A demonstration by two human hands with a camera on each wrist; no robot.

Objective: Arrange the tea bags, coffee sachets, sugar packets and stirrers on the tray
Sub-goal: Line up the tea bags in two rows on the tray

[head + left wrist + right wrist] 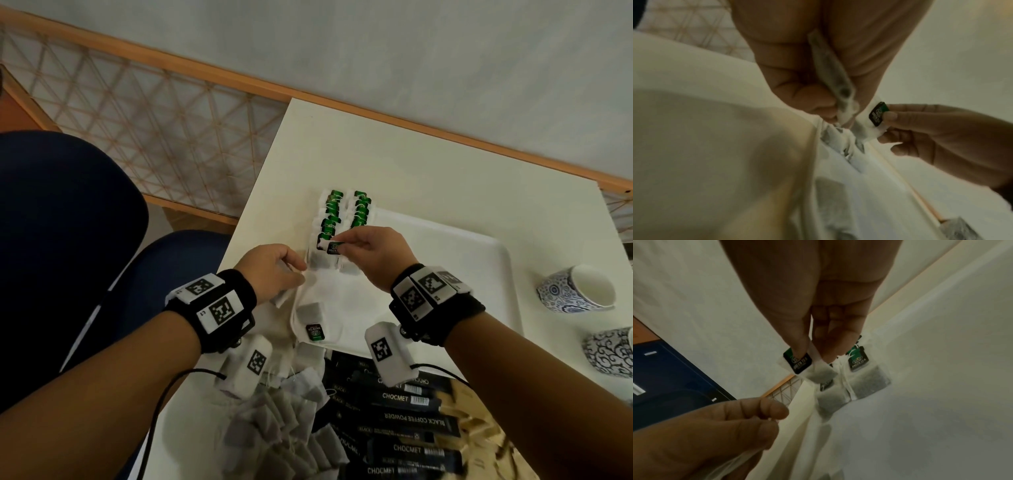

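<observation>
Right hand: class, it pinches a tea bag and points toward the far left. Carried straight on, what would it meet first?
Probably the left row of tea bags on the tray; the right hand with its tea bag hangs at that row's near end, though height is unclear.

Matt white plastic tray (479, 246), porous paper tea bags (329, 212), glossy green tags (334, 247).

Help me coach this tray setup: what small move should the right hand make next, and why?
Probably lower the green-tagged tea bag onto the near end of the left of the two tea bag rows on the white plastic tray; the right hand pinches it just above there.
</observation>
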